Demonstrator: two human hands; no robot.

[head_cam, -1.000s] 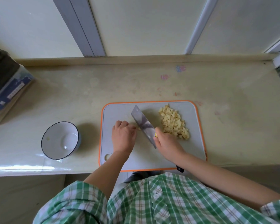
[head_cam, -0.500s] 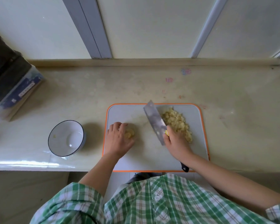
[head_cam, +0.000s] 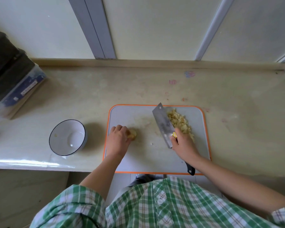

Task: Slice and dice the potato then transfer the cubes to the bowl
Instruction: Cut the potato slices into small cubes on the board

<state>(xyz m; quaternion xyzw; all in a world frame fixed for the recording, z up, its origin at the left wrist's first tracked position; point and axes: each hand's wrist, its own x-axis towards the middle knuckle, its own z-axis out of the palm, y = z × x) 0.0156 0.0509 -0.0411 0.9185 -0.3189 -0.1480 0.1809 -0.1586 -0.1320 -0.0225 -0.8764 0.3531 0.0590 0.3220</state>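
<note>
A grey cutting board with an orange rim (head_cam: pixel 135 112) lies on the counter in front of me. A heap of diced potato cubes (head_cam: pixel 179 122) sits at its far right. My right hand (head_cam: pixel 183 143) grips a cleaver (head_cam: pixel 163 124) by its black handle, the blade tilted against the left side of the heap. My left hand (head_cam: pixel 118 140) curls round a small potato piece (head_cam: pixel 133 134) on the board's left part. A white bowl with a dark rim (head_cam: pixel 67 137) stands left of the board, holding almost nothing.
A dark box on a clear plastic container (head_cam: pixel 11 76) stands at the counter's far left. The counter's front edge (head_cam: pixel 31 163) runs just below the bowl. A wall with grey strips rises behind the counter.
The cleaver has moved right, away from my left hand, to the side of the cube heap. My left hand has shifted left with the potato piece, which now shows.
</note>
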